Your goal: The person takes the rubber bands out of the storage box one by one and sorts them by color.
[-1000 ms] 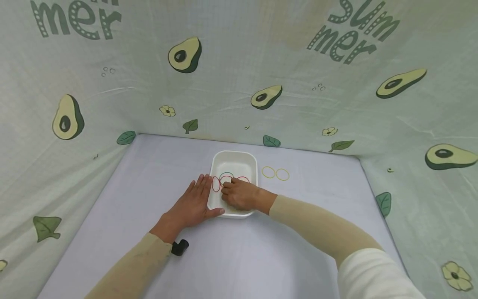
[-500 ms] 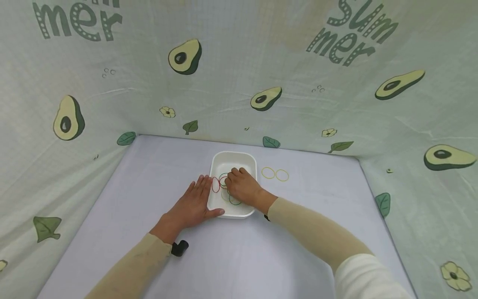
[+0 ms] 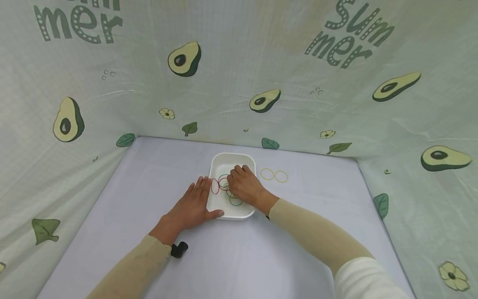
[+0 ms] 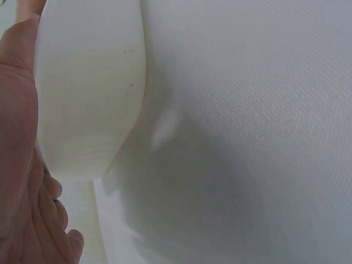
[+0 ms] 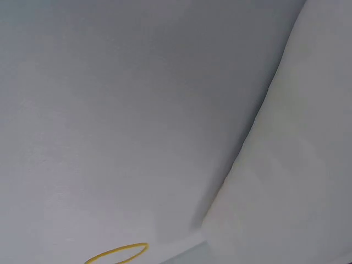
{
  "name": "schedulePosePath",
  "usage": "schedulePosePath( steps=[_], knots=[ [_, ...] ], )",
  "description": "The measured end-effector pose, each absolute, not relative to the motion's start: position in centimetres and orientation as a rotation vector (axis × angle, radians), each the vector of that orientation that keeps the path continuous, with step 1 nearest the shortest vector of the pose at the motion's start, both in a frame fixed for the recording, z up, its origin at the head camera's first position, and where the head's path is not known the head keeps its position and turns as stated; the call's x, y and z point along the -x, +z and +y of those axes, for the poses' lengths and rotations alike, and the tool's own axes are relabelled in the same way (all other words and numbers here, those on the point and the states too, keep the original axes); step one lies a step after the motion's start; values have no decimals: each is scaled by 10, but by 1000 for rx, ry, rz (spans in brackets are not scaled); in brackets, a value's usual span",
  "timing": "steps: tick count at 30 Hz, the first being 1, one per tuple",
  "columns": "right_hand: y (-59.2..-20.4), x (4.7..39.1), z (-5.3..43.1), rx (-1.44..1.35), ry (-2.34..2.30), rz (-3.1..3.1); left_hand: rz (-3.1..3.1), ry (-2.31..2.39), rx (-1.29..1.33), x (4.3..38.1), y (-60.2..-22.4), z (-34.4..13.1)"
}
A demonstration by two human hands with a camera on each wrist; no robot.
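Observation:
A white plastic tray (image 3: pixel 233 214) holds several red and green rubber bands, among them a red band (image 3: pixel 218 187) near the left rim and a green band (image 3: pixel 236 205) toward the front. My left hand (image 3: pixel 188 207) lies along the tray's left side, fingers straight and thumb at the front corner; the left wrist view shows the palm against the tray's outer wall (image 4: pixel 93 88). Over the tray's right half, my right hand (image 3: pixel 244 187) reaches down with bent fingers among the bands. Its fingertips are hidden, and I cannot tell whether they pinch a band.
Two yellow rubber bands (image 3: pixel 267 180) lie side by side on the white tabletop (image 3: pixel 209 265), right of the tray. Behind and at both sides hangs an avocado-print cloth (image 3: pixel 224 62). A black wrist device (image 3: pixel 179 250) sits by the left sleeve.
My right hand has shifted back and slightly right within the tray, uncovering bands near the front. A red band at the right is now hidden under it. The left hand stays put.

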State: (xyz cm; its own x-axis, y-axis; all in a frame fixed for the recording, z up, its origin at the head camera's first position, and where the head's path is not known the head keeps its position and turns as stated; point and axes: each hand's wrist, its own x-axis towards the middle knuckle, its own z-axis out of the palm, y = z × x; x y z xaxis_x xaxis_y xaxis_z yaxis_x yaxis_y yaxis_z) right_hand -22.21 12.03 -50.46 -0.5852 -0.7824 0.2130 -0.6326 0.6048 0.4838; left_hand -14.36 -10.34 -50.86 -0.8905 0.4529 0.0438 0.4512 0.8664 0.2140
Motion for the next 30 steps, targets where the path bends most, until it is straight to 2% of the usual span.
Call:
schedulePosePath(
  steps=[18,30],
  knots=[
    [-485,232,133,-869,-434,-2395,3024,346,-731,141,-505,-102],
    [-469,239,160,-740,-435,-2349,3027,343,-720,142,-508,-102]
  ],
)
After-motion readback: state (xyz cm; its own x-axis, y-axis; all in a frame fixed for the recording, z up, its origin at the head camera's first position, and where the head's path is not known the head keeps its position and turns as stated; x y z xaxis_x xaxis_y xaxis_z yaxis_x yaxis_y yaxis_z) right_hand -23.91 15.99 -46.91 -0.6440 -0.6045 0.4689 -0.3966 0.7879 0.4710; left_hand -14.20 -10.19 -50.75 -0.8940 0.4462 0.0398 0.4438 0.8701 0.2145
